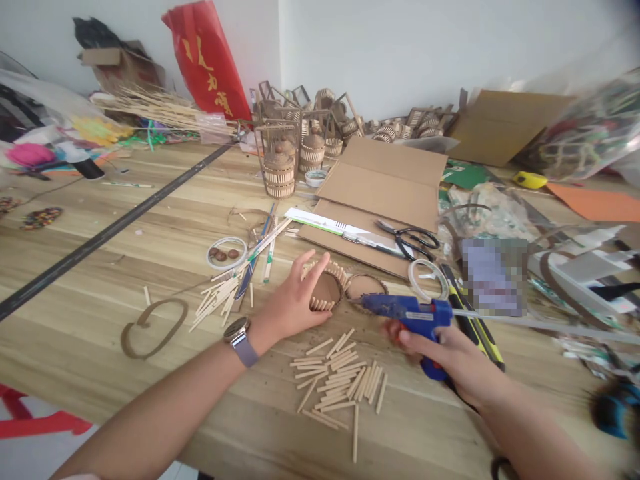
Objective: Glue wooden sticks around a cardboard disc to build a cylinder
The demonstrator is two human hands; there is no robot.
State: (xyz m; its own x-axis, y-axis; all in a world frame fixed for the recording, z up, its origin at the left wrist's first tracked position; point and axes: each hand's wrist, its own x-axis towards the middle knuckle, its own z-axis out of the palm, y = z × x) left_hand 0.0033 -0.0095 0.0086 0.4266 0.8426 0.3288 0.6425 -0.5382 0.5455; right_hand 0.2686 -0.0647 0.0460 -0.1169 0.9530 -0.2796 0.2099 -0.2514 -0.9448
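Note:
My left hand (290, 303), with a watch on its wrist, curves around the left side of a small round basket (327, 287) walled with short sticks. Its thumb lies at the near rim and its fingers reach along the far side. My right hand (450, 353) grips a blue hot glue gun (413, 313), its nozzle pointing left, close to the basket's right edge. Beside the basket lies a round base (367, 285) with a dark rim, partly behind the nozzle. Many short wooden sticks (345, 373) are scattered just in front.
Behind are cardboard sheets (385, 173), black-handled scissors (415, 240) and finished baskets (280, 173). A tape roll (226, 253) holding brown beads and a looped brown strip (155, 327) lie left. Another tape roll (429, 279) and a yellow-black tool (480, 327) are right.

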